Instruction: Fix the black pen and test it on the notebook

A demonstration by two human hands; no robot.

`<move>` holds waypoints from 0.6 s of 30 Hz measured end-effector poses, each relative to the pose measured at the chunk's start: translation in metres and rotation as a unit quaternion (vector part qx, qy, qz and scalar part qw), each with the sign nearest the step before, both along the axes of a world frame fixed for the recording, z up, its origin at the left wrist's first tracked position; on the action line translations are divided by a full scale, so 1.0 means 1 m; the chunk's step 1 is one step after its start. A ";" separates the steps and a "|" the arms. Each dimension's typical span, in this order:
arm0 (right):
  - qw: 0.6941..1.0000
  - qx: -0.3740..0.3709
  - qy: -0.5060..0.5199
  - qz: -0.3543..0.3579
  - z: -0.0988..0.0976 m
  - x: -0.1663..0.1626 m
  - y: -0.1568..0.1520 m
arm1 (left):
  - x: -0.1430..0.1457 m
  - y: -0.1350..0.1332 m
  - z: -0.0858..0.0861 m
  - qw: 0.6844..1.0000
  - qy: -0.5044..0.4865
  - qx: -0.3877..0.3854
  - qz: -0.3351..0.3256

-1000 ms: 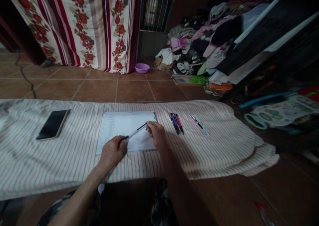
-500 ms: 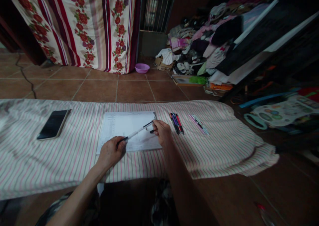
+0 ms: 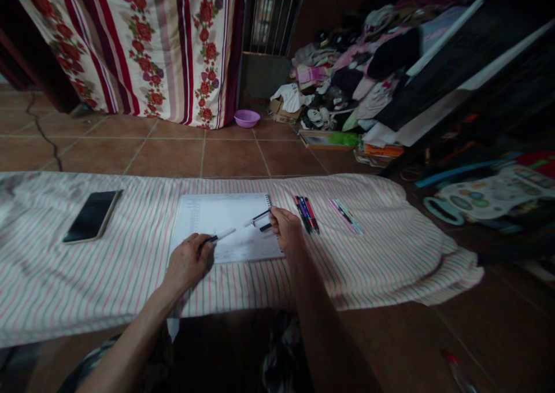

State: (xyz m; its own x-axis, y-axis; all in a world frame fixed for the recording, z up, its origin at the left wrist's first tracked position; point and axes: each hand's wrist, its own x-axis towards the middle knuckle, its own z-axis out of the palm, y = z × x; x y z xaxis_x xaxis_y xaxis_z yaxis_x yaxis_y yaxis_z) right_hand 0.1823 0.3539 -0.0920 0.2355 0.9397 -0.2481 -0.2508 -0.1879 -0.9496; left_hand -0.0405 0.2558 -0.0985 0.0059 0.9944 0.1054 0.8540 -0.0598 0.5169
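Note:
My left hand (image 3: 189, 261) is closed on a pen part (image 3: 223, 233), black at the gripped end and whitish, see-through toward its tip. Opposite it, my right hand (image 3: 287, 226) pinches a thin dark pen piece (image 3: 259, 217) with a small clip-like bit near its pale end. A short black piece (image 3: 265, 227), perhaps a cap, also sticks out from the right fingers. A small gap separates the two pen parts. Both hands are over a spiral notebook (image 3: 217, 211) with a white page, lying on a striped cloth (image 3: 143, 266).
Right of the notebook lie several dark, red and purple pens (image 3: 306, 214), then some thin pastel pens (image 3: 346, 216). A phone (image 3: 92, 217) rests at the left. Beyond are a purple basin (image 3: 247, 119), a floral curtain (image 3: 169, 52) and heaped clothes (image 3: 347, 75).
The pen, one continuous line between my hands before, has come apart into two pieces. My left hand has moved slightly left and my right hand slightly right.

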 end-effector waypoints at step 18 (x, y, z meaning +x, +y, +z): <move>1.000 -0.009 -0.011 0.009 0.005 -0.003 -0.003 | -0.014 0.014 -0.016 0.991 0.047 0.120 0.036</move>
State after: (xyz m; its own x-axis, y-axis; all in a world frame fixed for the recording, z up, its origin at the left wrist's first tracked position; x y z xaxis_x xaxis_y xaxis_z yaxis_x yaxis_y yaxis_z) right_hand 0.1796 0.3507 -0.0872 0.2247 0.9392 -0.2595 -0.2274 -0.2084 -0.9512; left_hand -0.0547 0.2698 -0.1142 -0.0432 0.9389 0.3415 0.9038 -0.1089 0.4139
